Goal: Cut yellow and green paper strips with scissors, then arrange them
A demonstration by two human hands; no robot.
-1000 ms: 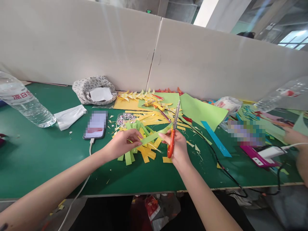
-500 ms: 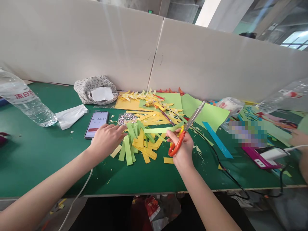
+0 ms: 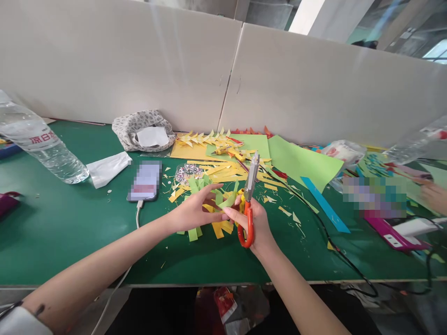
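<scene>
My right hand [image 3: 260, 225] is closed round scissors [image 3: 248, 202] with red-orange handles, their blades pointing up and away. Its thumb and fingers also pinch a light green paper strip [image 3: 228, 201], which is bent in a curve. My left hand [image 3: 195, 209] is at the strip's left side, index finger and thumb held apart around it; whether they touch it I cannot tell. Below both hands lies a pile of cut green and yellow paper strips [image 3: 193, 232]. Part of that pile is hidden by my fingers.
A phone [image 3: 145, 181] on a white cable lies left, near a water bottle [image 3: 52, 144] and a cloth pouch [image 3: 122, 132]. Behind are a yellow glue gun [image 3: 232, 151] and green sheets [image 3: 303, 163]. A black cable [image 3: 324, 237] crosses the right side, near another person's hand [image 3: 433, 193].
My left hand has moved right from beside the phone to the green strip. The scissors have swung more upright, and the strip, straight before, is now bent.
</scene>
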